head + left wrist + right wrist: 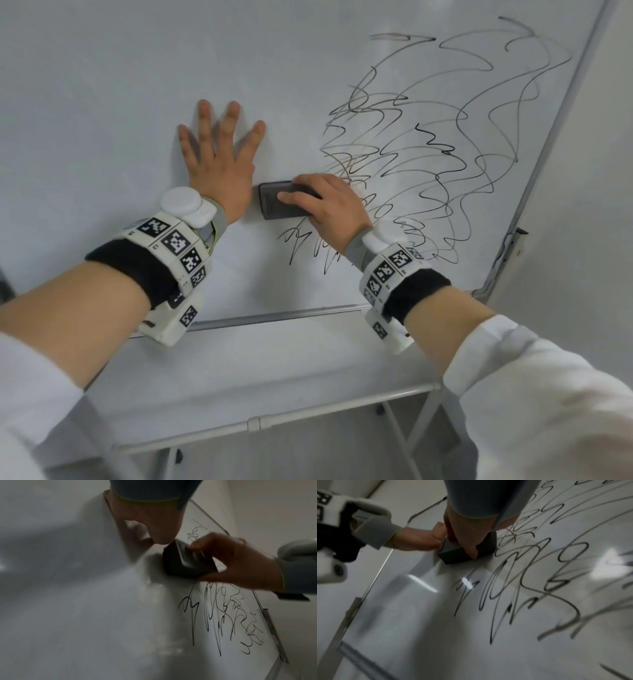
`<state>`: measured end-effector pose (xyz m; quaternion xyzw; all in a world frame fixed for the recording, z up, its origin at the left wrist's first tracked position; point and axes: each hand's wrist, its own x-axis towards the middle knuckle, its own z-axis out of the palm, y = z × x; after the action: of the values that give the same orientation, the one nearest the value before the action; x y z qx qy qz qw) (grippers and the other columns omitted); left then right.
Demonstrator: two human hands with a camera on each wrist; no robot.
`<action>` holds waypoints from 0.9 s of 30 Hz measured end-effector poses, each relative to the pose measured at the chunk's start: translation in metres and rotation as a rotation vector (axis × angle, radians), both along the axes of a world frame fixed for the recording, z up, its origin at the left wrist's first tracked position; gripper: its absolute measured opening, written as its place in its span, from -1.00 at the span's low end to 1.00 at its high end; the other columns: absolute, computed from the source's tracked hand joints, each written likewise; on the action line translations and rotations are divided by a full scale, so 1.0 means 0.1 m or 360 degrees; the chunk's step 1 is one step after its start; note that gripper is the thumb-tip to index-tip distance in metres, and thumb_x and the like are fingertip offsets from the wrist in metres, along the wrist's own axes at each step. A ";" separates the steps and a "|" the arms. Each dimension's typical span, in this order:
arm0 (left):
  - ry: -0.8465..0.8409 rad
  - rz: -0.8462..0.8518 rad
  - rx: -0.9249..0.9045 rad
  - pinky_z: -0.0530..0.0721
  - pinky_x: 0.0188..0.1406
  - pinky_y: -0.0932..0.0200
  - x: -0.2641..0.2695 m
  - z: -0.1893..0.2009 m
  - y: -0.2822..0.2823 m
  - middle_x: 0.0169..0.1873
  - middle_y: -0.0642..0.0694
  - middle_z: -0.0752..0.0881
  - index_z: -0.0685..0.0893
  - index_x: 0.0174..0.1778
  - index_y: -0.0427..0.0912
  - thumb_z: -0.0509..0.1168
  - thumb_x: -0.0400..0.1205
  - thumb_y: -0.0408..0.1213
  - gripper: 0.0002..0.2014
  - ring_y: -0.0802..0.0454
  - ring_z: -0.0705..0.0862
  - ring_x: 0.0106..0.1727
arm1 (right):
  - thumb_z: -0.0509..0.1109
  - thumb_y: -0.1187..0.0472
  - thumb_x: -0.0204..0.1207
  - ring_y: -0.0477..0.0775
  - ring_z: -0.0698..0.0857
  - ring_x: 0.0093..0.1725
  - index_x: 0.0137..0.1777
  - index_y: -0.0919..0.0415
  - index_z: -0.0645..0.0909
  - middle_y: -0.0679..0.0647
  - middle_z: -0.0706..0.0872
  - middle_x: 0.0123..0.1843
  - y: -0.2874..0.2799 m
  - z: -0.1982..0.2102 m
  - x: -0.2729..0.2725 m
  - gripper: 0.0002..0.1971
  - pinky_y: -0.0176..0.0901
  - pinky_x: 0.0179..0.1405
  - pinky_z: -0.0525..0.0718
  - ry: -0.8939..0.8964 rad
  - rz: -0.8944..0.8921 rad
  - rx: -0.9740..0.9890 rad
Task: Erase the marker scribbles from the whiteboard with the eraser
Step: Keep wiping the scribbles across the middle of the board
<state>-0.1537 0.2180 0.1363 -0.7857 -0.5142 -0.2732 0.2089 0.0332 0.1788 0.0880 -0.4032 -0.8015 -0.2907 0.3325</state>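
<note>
A white whiteboard (102,102) fills the head view, its right half covered in black marker scribbles (428,147). My right hand (322,202) grips a dark grey block eraser (274,205) flat against the board at the scribbles' left edge. The eraser (187,562) shows in the left wrist view, and in the right wrist view the eraser (457,554) has my thumb curled over its side. My left hand (219,154) lies flat on the bare board with fingers spread, its heel almost touching the eraser. More scribbles (530,581) run below and right of the eraser.
The board's metal frame (548,154) runs along the right edge and the frame (274,317) along the bottom. A white tube stand (260,423) sits beneath the board. A plain wall (599,205) lies to the right.
</note>
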 end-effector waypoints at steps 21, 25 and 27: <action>0.0116 0.0028 -0.0060 -0.25 0.49 -0.40 0.03 -0.23 -0.07 0.63 -0.15 -0.20 -0.12 0.61 0.13 0.04 0.71 -0.18 -0.40 -0.40 -0.25 0.59 | 0.34 0.44 0.39 0.30 0.65 0.07 0.17 0.09 0.70 0.22 0.70 0.15 -0.29 -0.83 0.25 -0.60 0.07 0.00 0.63 -0.0351 0.0104 -0.0311; 0.0131 0.0035 -0.0076 -0.26 0.49 -0.41 0.04 -0.27 -0.06 0.63 -0.15 -0.22 -0.13 0.61 0.13 0.05 0.71 -0.24 -0.38 -0.41 -0.27 0.58 | 0.35 0.43 0.40 0.33 0.65 0.06 0.20 0.07 0.68 0.23 0.69 0.14 -0.22 -0.51 0.17 -0.59 0.07 -0.01 0.62 -0.0232 0.0010 -0.0299; 0.0139 0.0036 -0.0073 -0.26 0.48 -0.42 0.05 -0.29 -0.06 0.63 -0.15 -0.23 -0.12 0.61 0.14 0.07 0.69 -0.28 -0.35 -0.42 -0.26 0.58 | 0.26 0.38 0.42 0.33 0.64 0.07 0.21 0.06 0.68 0.22 0.68 0.15 -0.18 -0.38 0.16 -0.59 0.08 0.01 0.63 -0.0039 -0.0050 -0.0296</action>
<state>-0.1490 0.2120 0.1071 -0.7955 -0.5198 -0.2244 0.2160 0.0490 0.1606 0.0504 -0.4414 -0.8225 -0.2253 0.2792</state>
